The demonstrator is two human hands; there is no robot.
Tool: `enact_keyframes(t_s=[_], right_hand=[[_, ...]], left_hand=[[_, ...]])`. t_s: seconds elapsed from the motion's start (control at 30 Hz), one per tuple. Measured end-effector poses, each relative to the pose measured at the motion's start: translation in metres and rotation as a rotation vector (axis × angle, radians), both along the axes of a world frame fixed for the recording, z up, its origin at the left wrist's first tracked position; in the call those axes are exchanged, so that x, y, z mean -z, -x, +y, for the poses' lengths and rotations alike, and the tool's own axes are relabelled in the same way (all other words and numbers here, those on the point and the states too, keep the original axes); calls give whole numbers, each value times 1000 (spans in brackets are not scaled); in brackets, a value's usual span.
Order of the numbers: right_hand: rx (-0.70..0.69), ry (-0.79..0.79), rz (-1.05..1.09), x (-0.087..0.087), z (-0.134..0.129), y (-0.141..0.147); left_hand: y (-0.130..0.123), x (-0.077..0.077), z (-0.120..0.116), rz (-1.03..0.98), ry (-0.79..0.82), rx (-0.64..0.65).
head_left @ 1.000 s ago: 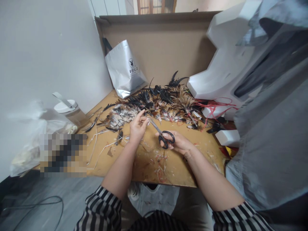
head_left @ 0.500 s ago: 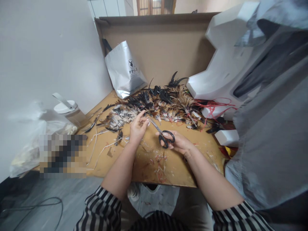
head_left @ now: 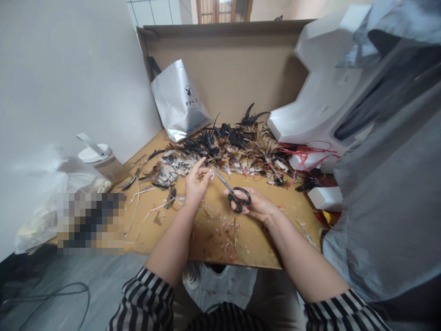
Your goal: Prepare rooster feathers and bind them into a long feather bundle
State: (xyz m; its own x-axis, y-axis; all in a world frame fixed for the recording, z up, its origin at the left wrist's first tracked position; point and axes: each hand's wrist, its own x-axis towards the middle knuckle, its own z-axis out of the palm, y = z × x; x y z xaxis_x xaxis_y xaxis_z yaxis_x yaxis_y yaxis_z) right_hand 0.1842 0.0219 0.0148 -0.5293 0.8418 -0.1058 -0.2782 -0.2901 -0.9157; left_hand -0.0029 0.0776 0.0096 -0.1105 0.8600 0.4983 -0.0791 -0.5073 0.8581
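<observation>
My right hand (head_left: 253, 204) grips a pair of scissors (head_left: 238, 198) with black handles, its blades pointing up and left. The blade tips end close to the fingertips of my left hand (head_left: 199, 181). Thumb and fingers of that hand are pinched on a tiny whitish bit, too small to name. Just behind lies a spread of feathers (head_left: 263, 145), black, brown and tan, some tied in bundles. A paler, fluffy clump of feathers (head_left: 172, 168) is left of my left hand. Red and white scraps (head_left: 227, 227) litter the wooden table (head_left: 206, 248) below both hands.
A silver bag (head_left: 177, 103) leans at the back left. Farther left stand a lidded container (head_left: 103, 161) and a clear plastic bag (head_left: 37, 225). Red strings (head_left: 310, 151) lie beside a white machine (head_left: 310, 96) on the right. Grey cloth (head_left: 389, 184) hangs over the right side.
Almost nothing differs. Both hands and the scissors hold nearly the same place; a little more of the whitish bit shows at my left fingertips.
</observation>
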Motion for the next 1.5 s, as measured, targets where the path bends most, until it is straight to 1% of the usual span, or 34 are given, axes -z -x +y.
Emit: enact_keyframes(t_s=[0.17, 0.47, 0.6, 0.67, 0.73, 0.8, 0.9, 0.97, 1.13, 1.23, 1.3, 1.4, 1.5], right_hand=[[10, 2, 0, 2, 1, 0], [90, 4, 2, 0, 1, 6], [62, 32, 49, 3, 1, 5], [34, 59, 98, 4, 1, 5], [8, 88, 143, 5, 1, 4], [-10, 113, 174, 6, 1, 4], [-23, 130, 211, 6, 1, 4], [-21, 124, 225, 6, 1, 5], [-12, 116, 201, 9, 2, 5], [0, 117, 182, 10, 2, 6], [5, 118, 177, 10, 1, 7], [16, 125, 165, 9, 0, 8], [29, 131, 163, 8, -1, 10]], left_hand=[[-2, -1, -2, -9, 21, 62], [-8, 3, 0, -40, 153, 228], [-8, 4, 2, -95, 240, 253], [-6, 2, 2, -127, 246, 243], [-3, 0, 1, -163, 219, 258], [-2, -3, 0, -190, 214, 335], [-2, -5, -3, -202, 293, 474], [-4, -5, -4, -213, 338, 504], [-4, -2, -3, -246, 400, 446], [-2, -2, -1, -195, 424, 396], [-1, -2, 0, -112, 406, 344], [0, -1, 1, 22, 330, 246], [0, 1, 1, 112, 261, 196]])
